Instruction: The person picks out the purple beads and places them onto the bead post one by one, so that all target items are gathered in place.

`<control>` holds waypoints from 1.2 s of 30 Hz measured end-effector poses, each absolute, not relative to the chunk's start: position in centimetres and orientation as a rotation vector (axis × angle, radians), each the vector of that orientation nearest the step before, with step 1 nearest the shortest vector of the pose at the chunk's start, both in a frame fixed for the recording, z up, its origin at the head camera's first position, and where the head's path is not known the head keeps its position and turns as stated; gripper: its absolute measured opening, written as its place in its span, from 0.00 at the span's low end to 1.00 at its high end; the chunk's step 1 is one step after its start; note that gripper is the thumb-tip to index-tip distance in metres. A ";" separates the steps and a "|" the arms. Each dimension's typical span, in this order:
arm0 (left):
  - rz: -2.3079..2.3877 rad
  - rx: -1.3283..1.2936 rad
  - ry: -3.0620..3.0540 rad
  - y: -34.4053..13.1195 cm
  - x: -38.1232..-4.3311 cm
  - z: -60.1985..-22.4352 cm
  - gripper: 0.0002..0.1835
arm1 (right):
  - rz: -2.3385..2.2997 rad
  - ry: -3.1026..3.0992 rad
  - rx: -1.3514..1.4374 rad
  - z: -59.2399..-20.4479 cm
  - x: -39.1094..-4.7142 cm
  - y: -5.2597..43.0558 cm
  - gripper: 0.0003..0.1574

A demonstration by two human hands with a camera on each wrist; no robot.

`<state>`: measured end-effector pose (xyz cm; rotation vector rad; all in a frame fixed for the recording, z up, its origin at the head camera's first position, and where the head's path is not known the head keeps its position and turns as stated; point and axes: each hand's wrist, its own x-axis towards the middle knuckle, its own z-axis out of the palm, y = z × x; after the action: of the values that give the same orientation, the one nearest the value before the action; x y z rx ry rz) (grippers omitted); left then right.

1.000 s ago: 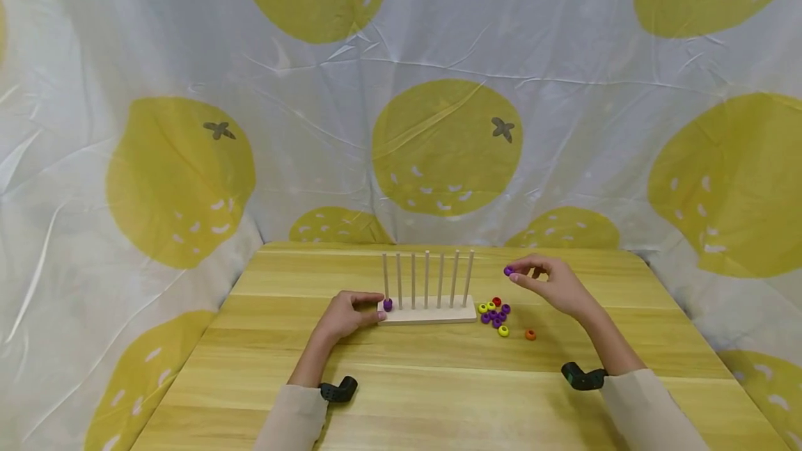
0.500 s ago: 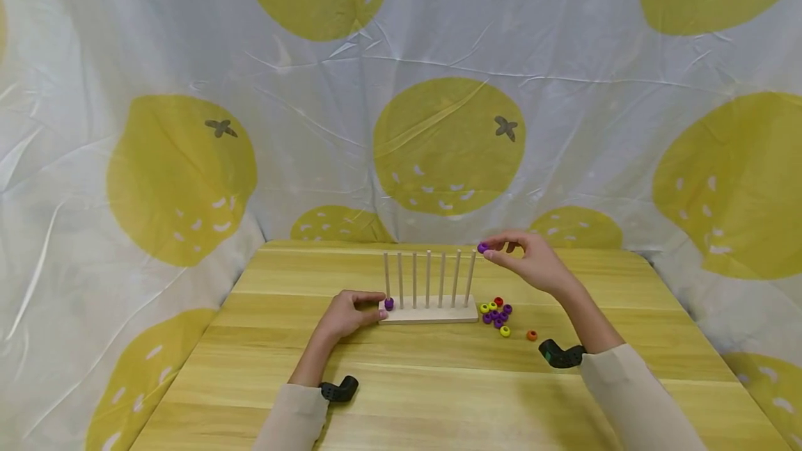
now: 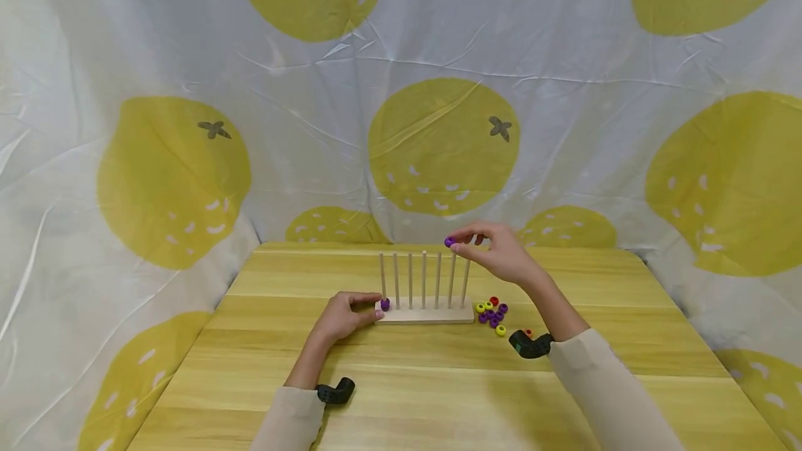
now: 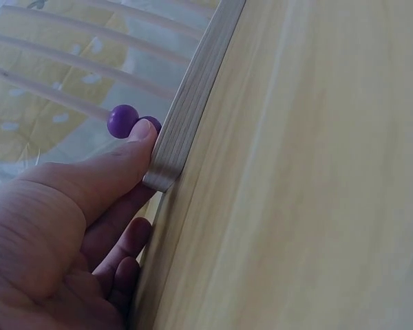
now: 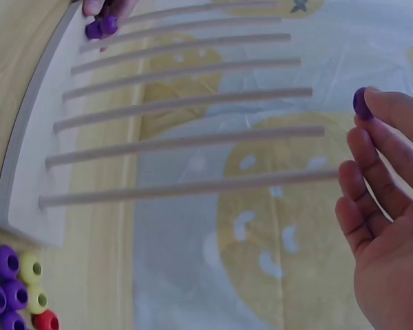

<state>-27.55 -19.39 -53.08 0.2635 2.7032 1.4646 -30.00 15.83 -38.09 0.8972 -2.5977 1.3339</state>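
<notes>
A wooden peg stand (image 3: 426, 314) with several upright pegs rests on the table. Two purple beads (image 4: 123, 122) are stacked at the foot of its leftmost peg. My left hand (image 3: 343, 314) grips that end of the base, its thumb beside the lower bead. Raised at peg-top height, my right hand (image 3: 498, 252) pinches a purple bead (image 5: 361, 104) between thumb and forefinger. In the head view this bead overlaps the top of a peg toward the right; in the right wrist view a gap shows between it and the peg tips.
Right of the stand lies a loose group of purple beads (image 3: 491, 314), yellow beads (image 3: 500, 330) and a red bead (image 3: 494, 301). An orange bead (image 3: 528, 333) is partly hidden by the right wrist camera (image 3: 530, 344). A lemon-print cloth (image 3: 313, 138) hangs behind the table.
My right hand has carried the purple bead up and to the left, from above the loose beads to over the stand's right-hand pegs. The left hand keeps its hold on the base.
</notes>
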 end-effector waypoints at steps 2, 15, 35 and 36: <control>1.462 0.268 2.702 -19.3 -27.6 -53.1 0.21 | 1.333 -2.592 0.915 -37.9 -30.1 15.3 0.14; 1.452 0.297 2.692 -19.0 -27.3 -53.4 0.21 | 1.295 -2.595 0.993 -37.6 -30.3 10.9 0.11; 1.389 0.342 2.734 -19.2 -27.8 -53.1 0.21 | 1.154 -2.616 1.083 -37.3 -31.2 5.4 0.12; 1.387 0.345 2.734 -19.2 -27.8 -53.1 0.21 | 1.153 -2.623 1.078 -37.3 -31.3 5.3 0.12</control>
<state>-27.82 -19.19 -53.05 0.3448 2.7338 1.3869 -31.26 5.29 -37.31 1.0778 -2.6228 1.1535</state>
